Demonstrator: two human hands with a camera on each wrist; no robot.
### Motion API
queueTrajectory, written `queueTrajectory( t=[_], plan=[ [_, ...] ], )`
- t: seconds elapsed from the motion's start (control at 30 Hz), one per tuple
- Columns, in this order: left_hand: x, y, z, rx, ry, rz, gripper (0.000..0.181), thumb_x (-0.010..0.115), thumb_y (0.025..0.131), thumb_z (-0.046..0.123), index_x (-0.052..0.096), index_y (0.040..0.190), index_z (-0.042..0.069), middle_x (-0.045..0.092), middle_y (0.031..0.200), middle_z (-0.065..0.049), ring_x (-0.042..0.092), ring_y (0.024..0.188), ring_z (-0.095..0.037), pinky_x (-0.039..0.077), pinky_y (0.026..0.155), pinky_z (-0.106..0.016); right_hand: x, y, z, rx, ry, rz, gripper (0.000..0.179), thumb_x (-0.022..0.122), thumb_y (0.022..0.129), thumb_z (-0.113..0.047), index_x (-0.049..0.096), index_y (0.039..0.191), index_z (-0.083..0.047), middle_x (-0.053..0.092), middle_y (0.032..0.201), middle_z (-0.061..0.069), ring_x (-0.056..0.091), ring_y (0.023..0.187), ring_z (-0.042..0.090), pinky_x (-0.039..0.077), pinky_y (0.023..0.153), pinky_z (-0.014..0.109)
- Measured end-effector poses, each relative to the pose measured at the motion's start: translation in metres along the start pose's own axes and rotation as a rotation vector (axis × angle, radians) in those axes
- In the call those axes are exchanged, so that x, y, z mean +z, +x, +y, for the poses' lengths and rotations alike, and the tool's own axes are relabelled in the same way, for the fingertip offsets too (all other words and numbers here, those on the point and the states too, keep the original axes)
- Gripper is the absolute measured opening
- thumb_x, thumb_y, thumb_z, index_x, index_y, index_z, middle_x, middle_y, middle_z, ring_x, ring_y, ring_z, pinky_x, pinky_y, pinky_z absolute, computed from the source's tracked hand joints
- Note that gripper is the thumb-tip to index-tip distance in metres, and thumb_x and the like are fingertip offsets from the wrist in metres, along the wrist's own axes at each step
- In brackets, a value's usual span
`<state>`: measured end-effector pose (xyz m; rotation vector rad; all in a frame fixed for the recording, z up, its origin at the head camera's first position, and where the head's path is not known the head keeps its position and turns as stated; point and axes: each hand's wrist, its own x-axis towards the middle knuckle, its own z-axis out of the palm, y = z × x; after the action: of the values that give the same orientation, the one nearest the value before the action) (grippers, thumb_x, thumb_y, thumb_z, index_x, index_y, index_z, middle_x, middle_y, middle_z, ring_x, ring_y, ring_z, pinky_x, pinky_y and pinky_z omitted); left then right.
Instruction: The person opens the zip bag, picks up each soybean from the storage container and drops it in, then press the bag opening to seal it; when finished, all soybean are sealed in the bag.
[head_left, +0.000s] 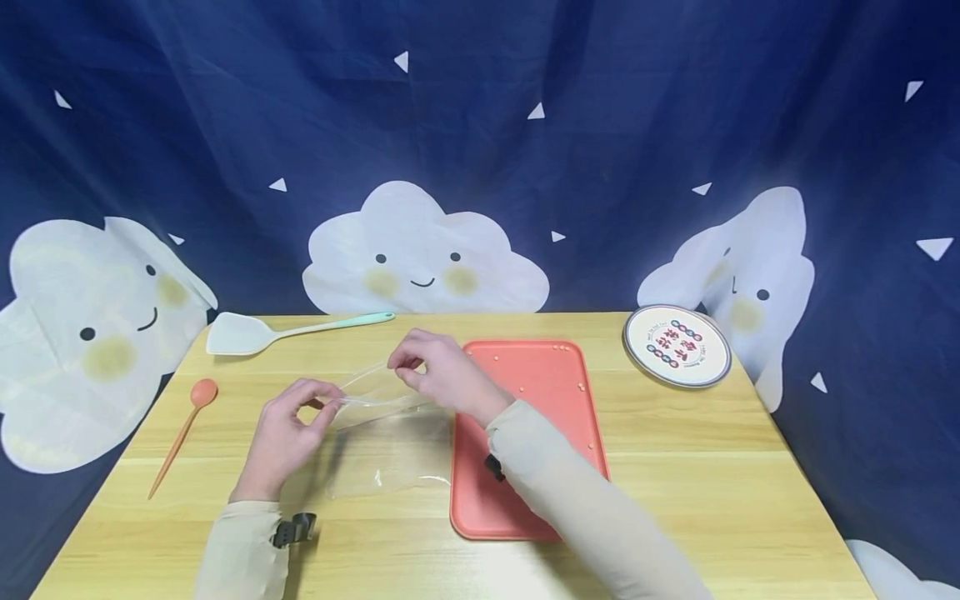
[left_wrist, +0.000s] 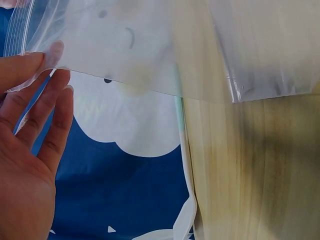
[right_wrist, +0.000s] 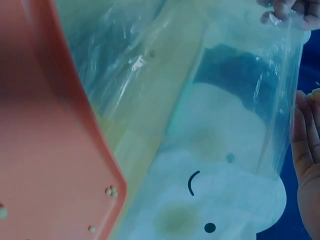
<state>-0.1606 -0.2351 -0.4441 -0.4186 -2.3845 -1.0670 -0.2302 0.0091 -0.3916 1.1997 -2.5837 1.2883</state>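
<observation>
1. The bag [head_left: 382, 417] is clear plastic with a zip strip. Its mouth is lifted between the two hands, and its lower part hangs down to the bench [head_left: 675, 483], just left of the tray [head_left: 540, 392].
2. The left hand [head_left: 281, 437] pinches the near-left lip of the mouth between thumb and fingers. In the left wrist view the fingers [left_wrist: 37, 95] lie against the zip edge.
3. The right hand [head_left: 442, 375] pinches the far-right lip, a little higher and further from the person. Both hands are clamped on the bag and held apart, so the mouth stands partly open.
4. The mouth runs from the near left to the far right between the hands; the body of the bag falls toward the person. Neither hand is nearer; each holds its own lip.
5. The tray is pink, and a few small pale beads [right_wrist: 111, 190] lie on it, near the corner and the rim.
6. Further out: a spatula [head_left: 247, 333] and a spoon [head_left: 187, 425] on the left, a round lid [head_left: 677, 345] on the right.
</observation>
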Motion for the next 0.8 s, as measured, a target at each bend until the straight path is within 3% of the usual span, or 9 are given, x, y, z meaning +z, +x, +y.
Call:
queueTrajectory(
  t=[0.33, 0.57, 0.8],
  plan=[
    [0.0, 0.0, 0.001, 0.0, -0.009, 0.002, 0.028, 0.073, 0.077, -0.014, 0.071, 0.087, 0.012, 0.068, 0.089, 0.004, 0.06, 0.08, -0.008, 0.047, 0.072, -0.015, -0.001, -0.007, -0.002, 0.014, -0.099, -0.005, 0.013, 0.066, 0.093, -0.007, 0.071, 0.105, -0.012, 0.063, 0.105, -0.007, 0.059, 0.101, 0.008, 0.045, 0.091, 0.02],
    [-0.001, -0.003, -0.001, 0.022, -0.026, 0.019, 0.031, 0.073, 0.076, -0.016, 0.072, 0.087, 0.013, 0.068, 0.088, 0.003, 0.06, 0.079, -0.008, 0.048, 0.073, -0.016, -0.017, -0.031, 0.005, 0.017, -0.123, 0.073, 0.016, 0.066, 0.093, -0.009, 0.068, 0.107, -0.015, 0.056, 0.114, -0.008, 0.054, 0.109, 0.009, 0.045, 0.095, 0.025],
    [-0.001, -0.004, -0.003, 0.013, -0.012, 0.018, 0.032, 0.073, 0.076, -0.016, 0.072, 0.087, 0.014, 0.068, 0.089, 0.003, 0.061, 0.078, -0.007, 0.047, 0.07, -0.013, -0.042, -0.062, 0.015, 0.127, -0.126, 0.019, 0.021, 0.066, 0.093, -0.008, 0.068, 0.113, -0.012, 0.057, 0.112, -0.01, 0.057, 0.107, 0.011, 0.047, 0.094, 0.03]
  ],
)
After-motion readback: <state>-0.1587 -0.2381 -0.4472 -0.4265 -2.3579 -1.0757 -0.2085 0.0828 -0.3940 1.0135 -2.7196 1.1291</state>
